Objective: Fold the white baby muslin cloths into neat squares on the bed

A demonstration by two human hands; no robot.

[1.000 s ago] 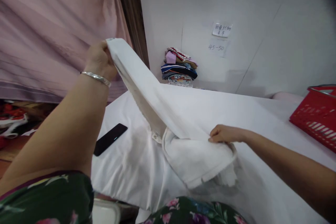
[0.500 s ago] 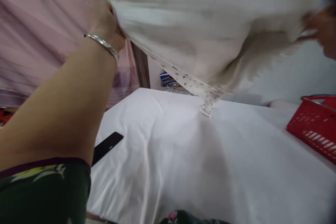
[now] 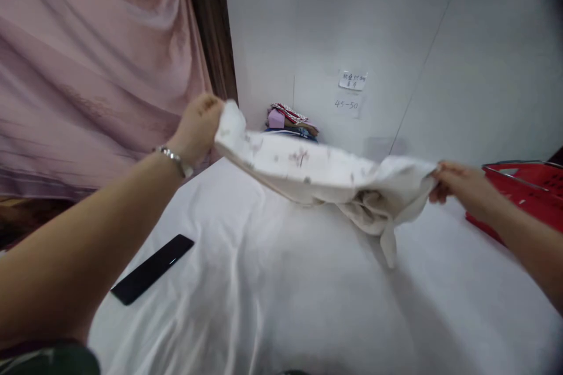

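Note:
Stretched between my two hands is a white cloth (image 3: 303, 164) with a small floral print, blurred by motion. My left hand (image 3: 200, 126), with a silver bangle on the wrist, is closed on the cloth's left end. At the opposite end, the fingers of my right hand (image 3: 455, 183) pinch its edge. The right part of the cloth is bunched, and a narrow strip dangles from it. Its kind of article cannot be made out. Below lies the white-covered table (image 3: 308, 293).
A black phone (image 3: 152, 269) lies on the table at left. A red plastic basket (image 3: 528, 187) stands at right. Folded fabrics (image 3: 290, 120) are piled at the back, near a paper note (image 3: 352, 79) on the wall. A pink curtain (image 3: 97, 70) hangs at left.
Both hands have come down with the cloth, which was raised high and billowing. It now hangs lower and flatter above the table, uncovering the wall and its note.

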